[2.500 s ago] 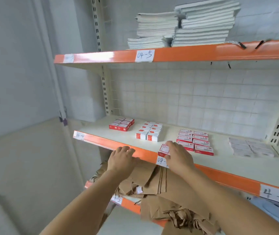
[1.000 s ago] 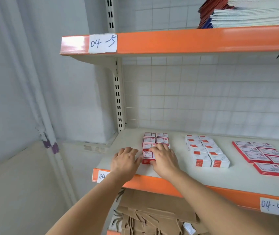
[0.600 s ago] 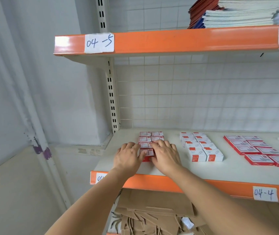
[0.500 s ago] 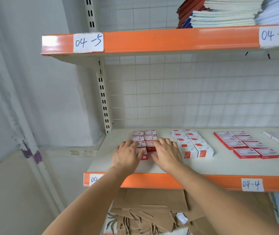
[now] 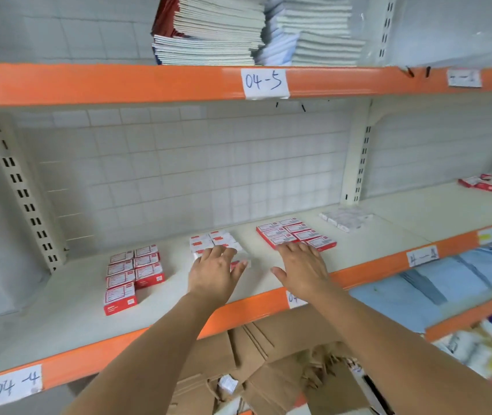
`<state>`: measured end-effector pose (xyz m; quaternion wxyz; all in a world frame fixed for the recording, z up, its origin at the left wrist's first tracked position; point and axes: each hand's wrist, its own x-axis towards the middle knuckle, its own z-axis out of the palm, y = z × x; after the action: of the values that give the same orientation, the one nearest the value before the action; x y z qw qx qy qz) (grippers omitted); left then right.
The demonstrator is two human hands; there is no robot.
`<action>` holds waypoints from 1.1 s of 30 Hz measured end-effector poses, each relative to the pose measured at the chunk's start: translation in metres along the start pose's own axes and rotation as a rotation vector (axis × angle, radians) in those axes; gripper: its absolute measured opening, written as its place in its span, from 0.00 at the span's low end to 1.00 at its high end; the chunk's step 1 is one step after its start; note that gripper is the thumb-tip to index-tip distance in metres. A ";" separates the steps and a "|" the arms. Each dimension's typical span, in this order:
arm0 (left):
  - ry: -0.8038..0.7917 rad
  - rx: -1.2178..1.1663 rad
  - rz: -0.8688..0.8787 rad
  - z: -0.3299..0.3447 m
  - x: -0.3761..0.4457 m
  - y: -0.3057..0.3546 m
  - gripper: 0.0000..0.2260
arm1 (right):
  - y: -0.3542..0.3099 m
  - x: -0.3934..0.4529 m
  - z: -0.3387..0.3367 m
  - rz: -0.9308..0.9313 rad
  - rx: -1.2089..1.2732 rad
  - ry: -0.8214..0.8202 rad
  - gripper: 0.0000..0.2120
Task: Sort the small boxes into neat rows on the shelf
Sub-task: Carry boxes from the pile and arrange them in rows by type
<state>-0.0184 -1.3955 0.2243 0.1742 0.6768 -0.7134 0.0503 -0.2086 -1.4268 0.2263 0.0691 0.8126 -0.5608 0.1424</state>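
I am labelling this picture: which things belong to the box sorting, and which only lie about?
Job: red-and-white small boxes at left; white middle boxes; flat red boxes; left hand; right hand.
Lying about: stacked paper notebooks; brown cardboard; blue folded sheets.

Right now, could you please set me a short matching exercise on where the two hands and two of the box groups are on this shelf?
Column one:
1. left hand
2. right hand
3. leftmost box group
4. notebook stacks

Column two:
A. on the upper shelf labelled 04-5
B. over the white boxes in the middle
C. untouched, left of both hands
D. fingertips at the near edge of the flat red-rimmed boxes

Pairs: 1-B, 2-D, 3-C, 4-A
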 end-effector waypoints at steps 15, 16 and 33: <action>-0.110 -0.113 0.335 0.084 0.076 0.284 0.20 | 0.281 -0.097 -0.031 0.302 -0.080 -0.036 0.25; -0.116 -0.112 0.358 0.090 0.080 0.300 0.20 | 0.296 -0.103 -0.033 0.327 -0.086 -0.039 0.25; -0.100 -0.211 0.677 0.176 0.207 0.517 0.21 | 0.512 -0.103 -0.046 0.615 -0.177 -0.040 0.24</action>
<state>-0.5636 -1.6051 0.2098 0.1816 0.3820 -0.9061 -0.0018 -0.7264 -1.5072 0.2143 0.0824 0.5987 -0.7915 0.0912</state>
